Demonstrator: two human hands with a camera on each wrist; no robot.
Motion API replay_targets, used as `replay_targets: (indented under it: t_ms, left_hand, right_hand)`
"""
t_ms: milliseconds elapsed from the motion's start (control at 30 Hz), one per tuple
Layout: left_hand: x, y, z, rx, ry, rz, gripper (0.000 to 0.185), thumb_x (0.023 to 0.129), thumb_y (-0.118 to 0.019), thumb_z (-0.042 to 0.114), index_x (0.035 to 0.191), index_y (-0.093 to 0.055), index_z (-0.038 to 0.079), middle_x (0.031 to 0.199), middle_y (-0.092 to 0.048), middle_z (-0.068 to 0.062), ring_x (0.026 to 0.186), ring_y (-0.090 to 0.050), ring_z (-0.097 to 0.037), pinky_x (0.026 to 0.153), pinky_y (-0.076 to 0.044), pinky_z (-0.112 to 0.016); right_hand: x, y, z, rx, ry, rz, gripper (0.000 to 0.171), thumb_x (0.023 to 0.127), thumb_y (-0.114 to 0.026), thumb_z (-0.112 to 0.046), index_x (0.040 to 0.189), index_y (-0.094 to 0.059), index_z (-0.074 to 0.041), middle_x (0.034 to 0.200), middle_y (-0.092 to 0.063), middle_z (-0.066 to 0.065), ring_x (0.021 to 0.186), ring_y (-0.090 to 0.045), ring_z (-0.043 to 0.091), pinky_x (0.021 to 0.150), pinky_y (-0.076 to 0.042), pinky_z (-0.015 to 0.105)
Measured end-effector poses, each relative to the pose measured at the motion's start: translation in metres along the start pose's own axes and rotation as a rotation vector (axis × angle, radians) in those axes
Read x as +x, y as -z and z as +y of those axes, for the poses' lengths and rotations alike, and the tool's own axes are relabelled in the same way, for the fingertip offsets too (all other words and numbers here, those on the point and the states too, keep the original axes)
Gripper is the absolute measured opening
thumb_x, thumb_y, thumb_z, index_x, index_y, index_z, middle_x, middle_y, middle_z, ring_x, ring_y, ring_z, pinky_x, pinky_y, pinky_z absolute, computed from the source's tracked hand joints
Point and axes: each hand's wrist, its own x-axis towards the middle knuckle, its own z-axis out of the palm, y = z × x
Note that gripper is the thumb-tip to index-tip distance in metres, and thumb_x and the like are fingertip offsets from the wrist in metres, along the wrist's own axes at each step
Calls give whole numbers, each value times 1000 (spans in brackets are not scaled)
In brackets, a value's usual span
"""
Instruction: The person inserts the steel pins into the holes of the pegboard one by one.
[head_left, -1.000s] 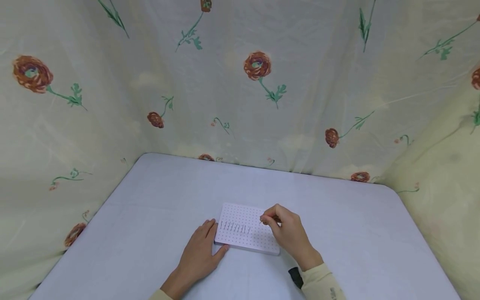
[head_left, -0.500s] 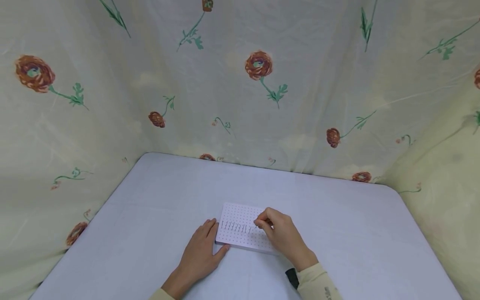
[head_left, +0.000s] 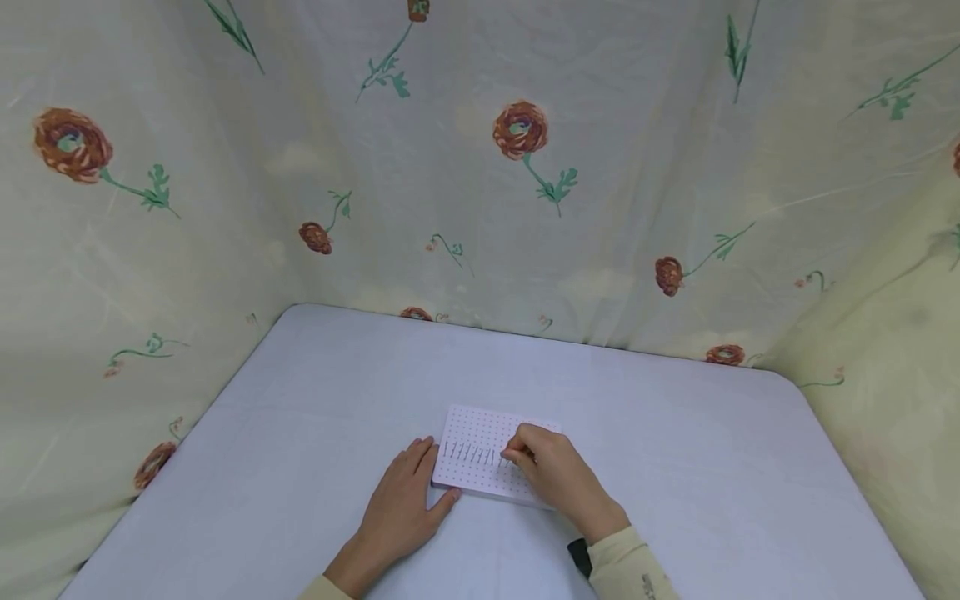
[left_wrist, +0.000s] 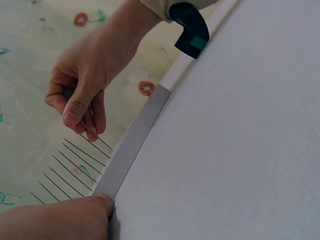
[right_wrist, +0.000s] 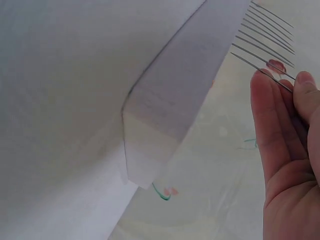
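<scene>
Eight or so thin metal pins [head_left: 471, 454] stand in a row in the white perforated board [head_left: 480, 433], though the head view is too small to count them surely. Over the last second the right hand [head_left: 543, 475] has slid leftward across the board, from near its right side to the end of the row, and its thumb and forefinger now pinch one more pin [left_wrist: 90, 131] at the next hole; judging by that, the pin is being seated and the row is growing rightward. The left hand [head_left: 401, 504] has not moved: it lies flat on the tabletop [head_left: 300, 400], fingers [left_wrist: 102, 200] straight and pressed against the board's left edge, gripping nothing. The board sits near the front of the tabletop, about midway across, with most of its holes to the right and behind the row unfilled. Bare surface lies all around, and the flowered curtain [head_left: 517, 167] hangs well back at the far and side edges.
</scene>
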Motion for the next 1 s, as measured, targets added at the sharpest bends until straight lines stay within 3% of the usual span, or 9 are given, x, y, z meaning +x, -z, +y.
replay_targets:
  t_ms: [1000]
  left_hand:
    - [0,-1,-2,-7,-11,17,75,85,-61,51,141,-42,5,149,-39,-11,141,-32,-28,115,-29,-46]
  right_hand:
    - [0,-4,3,-24,-20,-79,9,86,-67,-27,81,-60,-23,78,-63,-14,65,-49,-2,59,-45,13]
